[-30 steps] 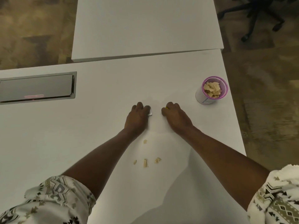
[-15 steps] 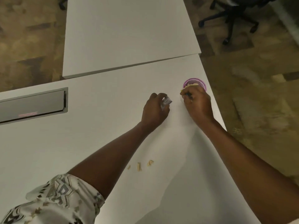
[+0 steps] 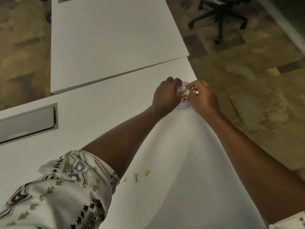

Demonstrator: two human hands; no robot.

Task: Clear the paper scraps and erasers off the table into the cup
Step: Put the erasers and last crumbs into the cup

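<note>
Over the cup [image 3: 182, 105], the fingers of my left hand [image 3: 165, 95] pinch an eraser [image 3: 180, 88]. My right hand [image 3: 203, 98] curls above the rim (gripping anything? I cannot tell). Both hands hide most of the cup. Paper scraps [image 3: 136, 177] lie well back on the white desk [image 3: 99, 113], and an office chair [image 3: 219, 15] stands on the carpet [image 3: 247, 80].

Three scraps [image 3: 136, 177] lie loose on the near table [image 3: 99, 113]. More fill the one cup [image 3: 183, 106], perhaps five or six, though they are too jumbled and hidden to count surely. There is one eraser [image 3: 180, 88], two hands, the left hand [image 3: 165, 95] and the right hand [image 3: 203, 98], and two patterned sleeves [image 3: 66, 187]. There are two tables counting the far table [image 3: 107, 38], one grey hatch [image 3: 28, 123] in the near one, and one chair [image 3: 219, 14].
</note>
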